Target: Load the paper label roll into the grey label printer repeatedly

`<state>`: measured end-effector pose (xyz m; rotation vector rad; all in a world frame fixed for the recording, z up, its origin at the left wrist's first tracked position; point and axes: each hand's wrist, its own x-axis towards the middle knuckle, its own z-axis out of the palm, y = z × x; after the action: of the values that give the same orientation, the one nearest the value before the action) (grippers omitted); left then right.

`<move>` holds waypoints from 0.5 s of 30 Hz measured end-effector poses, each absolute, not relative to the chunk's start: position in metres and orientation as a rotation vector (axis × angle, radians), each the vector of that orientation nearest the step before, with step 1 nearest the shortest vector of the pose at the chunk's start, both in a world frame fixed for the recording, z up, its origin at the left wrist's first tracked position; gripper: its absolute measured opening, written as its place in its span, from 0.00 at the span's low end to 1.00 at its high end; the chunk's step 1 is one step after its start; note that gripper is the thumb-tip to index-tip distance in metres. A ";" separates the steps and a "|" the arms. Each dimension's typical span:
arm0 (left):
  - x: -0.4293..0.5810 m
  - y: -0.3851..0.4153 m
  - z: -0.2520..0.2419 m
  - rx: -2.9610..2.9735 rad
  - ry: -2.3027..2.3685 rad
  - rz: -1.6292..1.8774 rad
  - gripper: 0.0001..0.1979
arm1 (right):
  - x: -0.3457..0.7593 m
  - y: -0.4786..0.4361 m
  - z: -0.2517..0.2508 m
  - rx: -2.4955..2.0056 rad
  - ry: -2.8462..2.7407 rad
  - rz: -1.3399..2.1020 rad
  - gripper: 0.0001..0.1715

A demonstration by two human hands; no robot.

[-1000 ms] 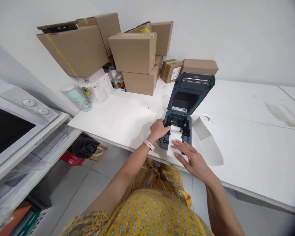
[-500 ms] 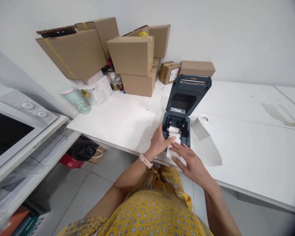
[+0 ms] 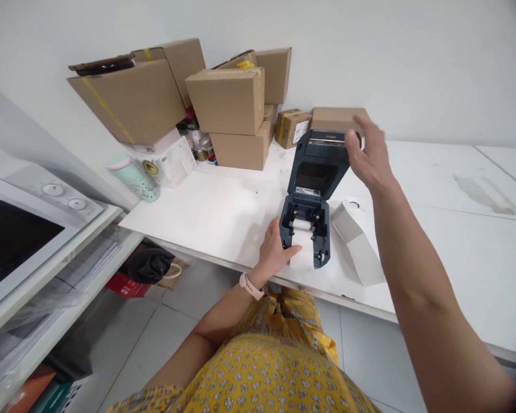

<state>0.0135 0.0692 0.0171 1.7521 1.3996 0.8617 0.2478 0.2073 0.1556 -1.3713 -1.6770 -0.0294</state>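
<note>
A dark label printer [image 3: 325,241] stands at the front edge of the white table with its lid [image 3: 298,166] raised. Inside sits a small white paper roll [image 3: 301,224], and its strip of label paper [image 3: 301,249] runs out over the front. My left hand [image 3: 273,249] is closed around the printer's left side, thumb resting on the strip. At the lid's upper right corner is my right hand [image 3: 370,152], slightly blurred, with the thumb at the front edge and the fingers partly behind it.
Right of the printer lies another paper roll [image 3: 353,207] with a long unwound strip [image 3: 365,258]. Cardboard boxes [image 3: 226,103] are stacked against the wall. A mint tumbler [image 3: 135,179] and a microwave [image 3: 21,223] are on the left.
My right hand has left the paper strip and moved up to the lid's right corner. My left hand stays at the printer's left side. The lid is still raised.
</note>
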 end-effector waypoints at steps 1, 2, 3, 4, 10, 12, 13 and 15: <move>0.015 0.064 0.022 1.899 1.384 0.878 0.50 | 0.247 0.216 0.156 -1.382 -1.720 -0.013 0.28; 0.017 0.059 0.027 2.075 1.309 0.868 0.50 | 0.247 0.222 0.155 -1.384 -1.748 -0.011 0.27; 0.019 0.054 0.030 2.256 1.179 0.820 0.50 | 0.247 0.226 0.153 -1.375 -1.763 -0.027 0.26; 0.020 0.050 0.032 2.416 1.021 0.734 0.50 | 0.247 0.227 0.150 -1.359 -1.768 -0.055 0.25; 0.018 0.049 0.017 2.835 0.784 0.420 0.30 | 0.253 0.225 0.140 -1.332 -1.761 -0.101 0.24; 0.016 0.053 0.012 2.892 0.800 0.470 0.23 | 0.254 0.226 0.140 -1.328 -1.759 -0.094 0.24; 0.016 0.055 0.010 2.909 0.795 0.506 0.22 | 0.254 0.228 0.140 -1.325 -1.757 -0.092 0.24; 0.015 0.056 0.009 2.926 0.773 0.563 0.21 | 0.254 0.229 0.140 -1.320 -1.754 -0.087 0.24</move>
<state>0.0147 0.0563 0.0092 2.9259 0.7734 0.5630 0.2539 0.2293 0.1396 -1.3203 -1.7539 -0.0866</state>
